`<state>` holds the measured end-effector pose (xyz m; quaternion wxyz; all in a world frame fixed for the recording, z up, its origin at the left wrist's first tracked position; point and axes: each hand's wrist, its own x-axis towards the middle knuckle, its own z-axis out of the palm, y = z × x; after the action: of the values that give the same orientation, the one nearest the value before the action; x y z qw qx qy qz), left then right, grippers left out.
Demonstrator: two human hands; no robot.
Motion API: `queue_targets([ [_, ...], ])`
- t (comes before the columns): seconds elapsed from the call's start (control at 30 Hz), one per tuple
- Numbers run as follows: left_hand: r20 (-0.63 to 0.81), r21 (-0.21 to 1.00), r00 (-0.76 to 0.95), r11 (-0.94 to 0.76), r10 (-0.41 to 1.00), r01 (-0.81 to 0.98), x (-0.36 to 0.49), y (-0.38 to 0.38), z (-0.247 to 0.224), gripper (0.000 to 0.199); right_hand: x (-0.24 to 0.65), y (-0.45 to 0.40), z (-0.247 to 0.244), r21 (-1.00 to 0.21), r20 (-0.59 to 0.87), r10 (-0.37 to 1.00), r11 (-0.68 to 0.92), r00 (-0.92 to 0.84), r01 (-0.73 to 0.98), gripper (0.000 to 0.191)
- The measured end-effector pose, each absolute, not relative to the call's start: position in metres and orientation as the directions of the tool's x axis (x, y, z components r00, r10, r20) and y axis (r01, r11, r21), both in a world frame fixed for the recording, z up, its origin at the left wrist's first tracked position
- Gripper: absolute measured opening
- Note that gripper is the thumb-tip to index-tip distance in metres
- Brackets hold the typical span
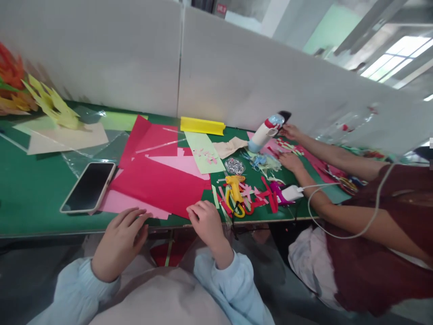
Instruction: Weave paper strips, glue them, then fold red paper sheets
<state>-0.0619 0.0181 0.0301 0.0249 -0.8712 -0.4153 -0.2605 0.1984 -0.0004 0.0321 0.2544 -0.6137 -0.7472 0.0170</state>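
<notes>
My left hand (120,241) rests at the table's front edge, fingers apart and nothing held, by a pink sheet (125,204). At the front right corner of a large red sheet (165,183) is my right hand (207,222), its fingers curled together; whether anything is between them is hidden. Left of the sheets lies a phone (89,187) with a dark screen. Just right of my right hand are yellow-handled scissors (239,211), a yellow glue gun (235,186) and red and pink paper scraps (259,195).
A person in dark red (375,253) works at the right, arms over the green table (27,189). A bottle (265,134), a dish of small beads (234,166) and a white cable (358,232) are nearby. Paper shapes (56,106) stand back left, before a grey partition (118,58).
</notes>
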Motion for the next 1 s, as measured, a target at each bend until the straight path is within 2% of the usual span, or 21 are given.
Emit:
queue_targets([
  [0.2,0.474,0.157,0.549,-0.68,0.688,0.716,-0.058,0.029,0.032,0.027,0.196,0.013,0.039,-0.384,0.307,0.94,0.268,-0.152,0.884,0.017],
  [0.33,0.48,0.088,0.583,-0.698,0.655,0.711,-0.051,0.039,0.031,0.027,0.193,0.015,0.038,-0.395,0.242,0.954,0.264,-0.177,0.88,0.014],
  [0.53,0.416,-0.021,0.679,-0.74,0.604,0.672,-0.045,0.054,0.027,0.033,0.191,0.009,0.039,-0.406,0.158,0.967,0.249,-0.201,0.879,0.043],
  [0.7,0.406,-0.015,0.707,-0.769,0.58,0.639,-0.049,0.062,0.024,0.034,0.19,0.007,0.04,-0.409,0.114,0.976,0.216,-0.185,0.887,0.044],
  [1.0,0.421,-0.009,0.746,-0.82,0.516,0.573,-0.051,0.072,0.025,0.04,0.186,0.005,0.037,-0.351,0.138,0.974,0.216,-0.178,0.911,0.042],
])
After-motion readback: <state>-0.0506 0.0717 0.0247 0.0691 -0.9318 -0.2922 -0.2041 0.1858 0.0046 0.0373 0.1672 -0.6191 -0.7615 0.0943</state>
